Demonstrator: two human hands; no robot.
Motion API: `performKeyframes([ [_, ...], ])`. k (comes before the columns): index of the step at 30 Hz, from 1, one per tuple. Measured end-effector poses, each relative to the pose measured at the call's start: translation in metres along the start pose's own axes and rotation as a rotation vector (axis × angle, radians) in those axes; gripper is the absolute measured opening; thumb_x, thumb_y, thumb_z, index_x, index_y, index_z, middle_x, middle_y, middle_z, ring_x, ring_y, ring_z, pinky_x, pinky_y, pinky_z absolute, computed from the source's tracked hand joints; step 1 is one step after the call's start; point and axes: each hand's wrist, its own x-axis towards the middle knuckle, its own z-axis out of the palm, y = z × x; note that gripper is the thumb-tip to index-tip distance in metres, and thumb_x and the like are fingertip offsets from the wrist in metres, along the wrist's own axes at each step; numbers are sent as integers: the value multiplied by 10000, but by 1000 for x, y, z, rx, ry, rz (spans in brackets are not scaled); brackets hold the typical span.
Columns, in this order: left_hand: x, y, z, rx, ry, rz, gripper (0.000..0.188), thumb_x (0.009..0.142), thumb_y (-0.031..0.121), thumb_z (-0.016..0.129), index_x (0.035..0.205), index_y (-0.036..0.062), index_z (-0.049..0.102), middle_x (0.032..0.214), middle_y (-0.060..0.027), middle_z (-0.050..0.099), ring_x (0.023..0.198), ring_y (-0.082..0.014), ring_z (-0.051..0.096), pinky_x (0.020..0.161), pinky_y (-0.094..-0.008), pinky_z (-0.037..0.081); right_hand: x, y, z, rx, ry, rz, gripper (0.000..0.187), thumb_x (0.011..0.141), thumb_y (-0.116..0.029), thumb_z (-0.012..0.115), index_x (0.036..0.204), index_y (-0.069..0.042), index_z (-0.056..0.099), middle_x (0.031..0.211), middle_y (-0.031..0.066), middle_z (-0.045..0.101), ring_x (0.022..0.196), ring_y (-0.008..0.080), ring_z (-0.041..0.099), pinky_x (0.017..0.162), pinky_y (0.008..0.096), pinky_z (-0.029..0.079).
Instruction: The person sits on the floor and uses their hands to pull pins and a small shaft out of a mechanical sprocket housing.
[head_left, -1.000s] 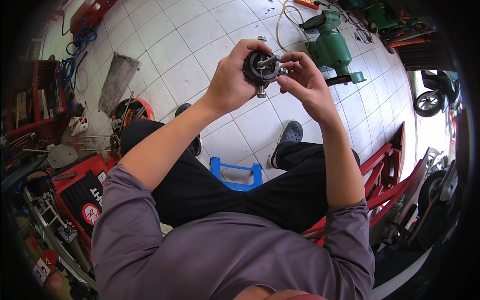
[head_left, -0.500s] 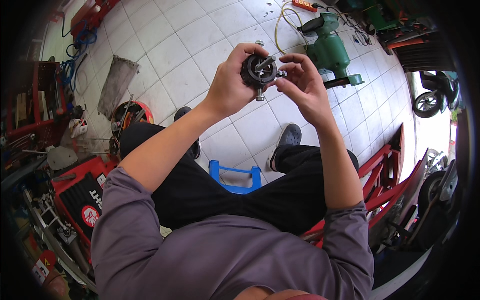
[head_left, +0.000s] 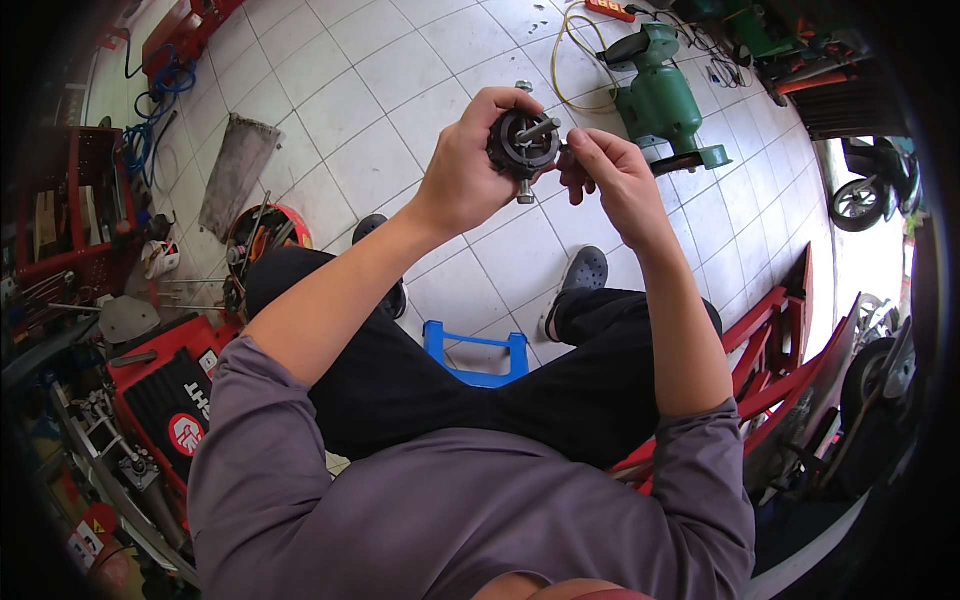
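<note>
My left hand (head_left: 478,160) is wrapped round the left side of a dark ring-shaped metal part (head_left: 505,160), held up over the floor. A thick grey bolt (head_left: 541,130) sticks out of the ring's middle. Silver bolts stand out from its rim, one at the far side (head_left: 524,87) and one at the near side (head_left: 525,193). At the ring's right side, the thumb and forefinger of my right hand (head_left: 605,165) are pinched together on the bolt there, which they mostly cover. The other fingers of that hand are curled under.
A green bench grinder (head_left: 662,110) stands on the tiled floor (head_left: 350,85) to the far right. At left are a flat grey board (head_left: 237,172) and a red round tub (head_left: 290,222) of tools. A blue plastic stool (head_left: 490,379) is between my legs; red metal frames (head_left: 770,340) stand at right.
My right thumb and forefinger, apart before, have closed on the bolt at the ring's right side. The left hand keeps its hold on the ring.
</note>
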Motion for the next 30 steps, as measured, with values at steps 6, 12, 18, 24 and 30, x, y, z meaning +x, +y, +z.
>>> performKeyframes([
  [6,0,1,1,47,8,43,550,733,-54,779,1168,52,459,954,-40,617,870,-89,623,774,-230,544,-5,-9,17,29,160,-160,351,970,-332,578,917,10,640,747,32,596,647,80,536,593,225,427],
  [12,0,-2,1,23,-14,52,549,729,-55,781,1163,49,461,946,-45,632,875,-92,635,756,-224,540,-2,0,4,26,37,-96,344,978,-336,562,943,-1,636,776,28,596,643,77,526,616,219,420],
  [18,-1,-1,-1,111,-18,68,537,725,-53,782,1150,55,473,915,-46,650,854,-99,648,751,-231,544,-8,-9,10,18,90,-165,315,966,-306,583,950,4,636,760,15,575,637,79,512,611,227,416],
  [24,-1,6,-1,131,-54,61,539,726,-48,782,1155,61,475,921,-53,654,859,-97,650,748,-236,546,-4,-3,-1,-8,10,-84,278,958,-273,602,980,4,626,782,12,570,640,79,508,609,227,412],
  [30,0,0,0,124,-16,126,535,736,-59,765,1163,45,461,927,-56,636,857,-109,651,748,-238,556,-5,-5,1,29,-33,-122,249,963,-244,601,985,4,604,807,38,609,655,95,553,617,232,432],
])
